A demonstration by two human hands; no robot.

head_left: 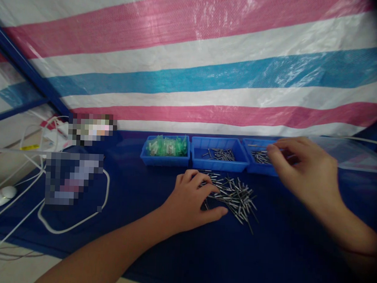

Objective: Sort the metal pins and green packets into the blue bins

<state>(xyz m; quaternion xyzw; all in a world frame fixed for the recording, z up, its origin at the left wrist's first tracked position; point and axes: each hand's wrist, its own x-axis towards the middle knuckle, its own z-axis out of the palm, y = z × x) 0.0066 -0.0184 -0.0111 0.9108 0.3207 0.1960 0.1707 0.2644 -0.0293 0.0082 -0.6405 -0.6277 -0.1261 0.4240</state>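
Note:
A loose pile of thin metal pins (240, 197) lies on the dark blue table. My left hand (192, 199) rests at the pile's left side, its fingers spread and touching some of the pins. Over the right blue bin (249, 165) is my right hand (305, 170), with thumb and fingertips pinched together. A slender pin (253, 145) sticks out to the left from that pinch. Similar pins lie inside this bin, partly hidden by the hand. The middle blue bin (218, 164) also holds a heap of short metal pins.
At the left of the row, another blue bin (164, 160) contains green-and-clear plastic packets. White cables (70, 230) and a white mouse (2, 196) lie on the left. A striped plastic sheet (190, 83) hangs behind the table. Clear plastic (355, 153) lies at the right.

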